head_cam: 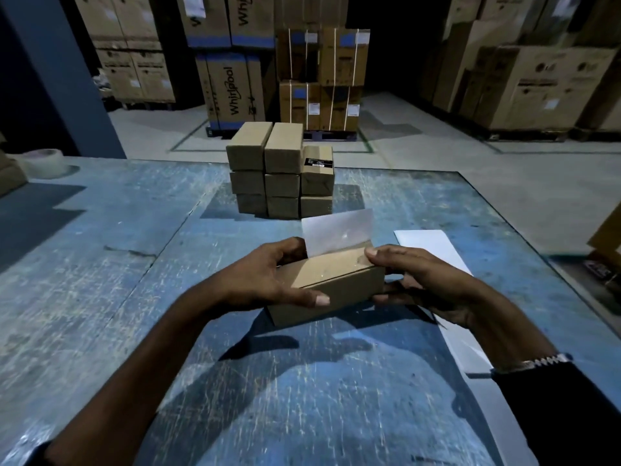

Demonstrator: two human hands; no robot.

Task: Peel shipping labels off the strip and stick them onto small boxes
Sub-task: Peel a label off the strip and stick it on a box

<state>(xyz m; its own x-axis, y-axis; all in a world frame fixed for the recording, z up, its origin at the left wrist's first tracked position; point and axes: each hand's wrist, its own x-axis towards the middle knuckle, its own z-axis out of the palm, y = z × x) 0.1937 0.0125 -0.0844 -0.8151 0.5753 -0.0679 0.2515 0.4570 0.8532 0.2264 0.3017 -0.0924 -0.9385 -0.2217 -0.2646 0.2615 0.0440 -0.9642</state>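
Hands at work above the blue table (100, 250). We see the left hand (268, 277) gripping a small cardboard box (331, 284), thumb curled along its near face, fingers behind. Our right hand (416, 280) pinches the far top corner, where a pale label (337, 235) stands upright. Beyond sits a stack of boxes (282, 174) (one carries a dark label); a white strip (433, 247) lies right.

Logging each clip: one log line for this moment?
left hand grips box | right hand holds box | label upright at far edge
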